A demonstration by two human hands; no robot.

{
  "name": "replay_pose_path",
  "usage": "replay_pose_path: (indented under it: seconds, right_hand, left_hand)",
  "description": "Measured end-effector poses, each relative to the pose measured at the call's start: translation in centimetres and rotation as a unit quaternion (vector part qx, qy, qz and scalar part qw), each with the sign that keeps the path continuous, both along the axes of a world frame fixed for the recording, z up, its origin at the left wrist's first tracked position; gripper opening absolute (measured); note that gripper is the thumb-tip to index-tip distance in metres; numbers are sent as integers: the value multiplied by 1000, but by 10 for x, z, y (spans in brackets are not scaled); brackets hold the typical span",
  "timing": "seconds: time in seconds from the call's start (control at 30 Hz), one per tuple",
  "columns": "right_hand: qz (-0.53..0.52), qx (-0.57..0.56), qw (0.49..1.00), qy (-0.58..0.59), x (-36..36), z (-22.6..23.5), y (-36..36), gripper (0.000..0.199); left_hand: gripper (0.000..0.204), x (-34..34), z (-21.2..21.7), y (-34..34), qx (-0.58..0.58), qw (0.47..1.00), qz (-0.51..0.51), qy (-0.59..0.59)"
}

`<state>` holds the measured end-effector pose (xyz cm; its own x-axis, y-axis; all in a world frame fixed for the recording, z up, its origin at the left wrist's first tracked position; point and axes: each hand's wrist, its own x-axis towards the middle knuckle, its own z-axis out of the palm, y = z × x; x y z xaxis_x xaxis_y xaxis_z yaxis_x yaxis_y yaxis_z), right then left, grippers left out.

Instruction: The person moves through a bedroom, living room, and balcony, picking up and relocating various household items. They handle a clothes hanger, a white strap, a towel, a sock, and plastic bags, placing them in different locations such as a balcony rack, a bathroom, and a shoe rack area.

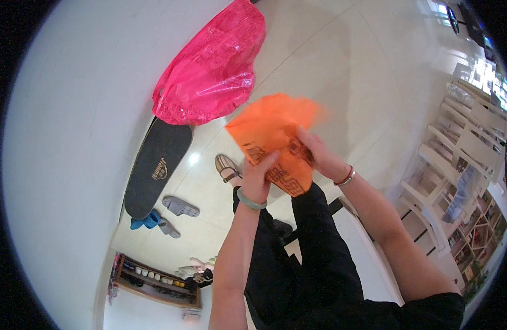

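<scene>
A folded orange bag (275, 124), soft and marked with dark printing, is held up in front of my dark-trousered legs. My left hand (257, 180) is closed on its lower left side, thumb lying over the front. On the right side, my right hand (323, 155) grips the same bag with the thumb on top and the other fingers mostly hidden. The bag's upper right corner is smeared by motion. A large, shiny pink plastic bag (215, 66) stands on the floor beyond my left hand, against the wall.
A black skateboard (157, 165) lies along the white wall (88, 121) at left. Grey slippers (181, 206) and blue shoes (147, 220) are near it. A shoe rack (154, 280) stands lower left. White chairs (457, 148) line the right, above pale floor tiles (319, 60).
</scene>
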<state>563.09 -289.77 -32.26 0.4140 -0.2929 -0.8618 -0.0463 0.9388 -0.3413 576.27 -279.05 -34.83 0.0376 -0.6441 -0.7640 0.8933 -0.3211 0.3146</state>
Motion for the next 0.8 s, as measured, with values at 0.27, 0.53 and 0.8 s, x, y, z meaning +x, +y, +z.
replay_pose_path:
  seconds: [0.27, 0.53, 0.8]
  right_hand:
    - [-69, 14, 989, -130, -81, -89, 51, 53]
    - [-110, 79, 938, -320, -21, -45, -26, 62]
    - [-76, -219, 972, 31, 21, -64, -11, 59]
  left_hand:
    - [47, 24, 2, -2, -60, 955, 104, 272]
    - [44, 24, -50, -3, 46, 990, -125, -56]
    - [74, -39, -56, -71, -91, 856, -237, -450]
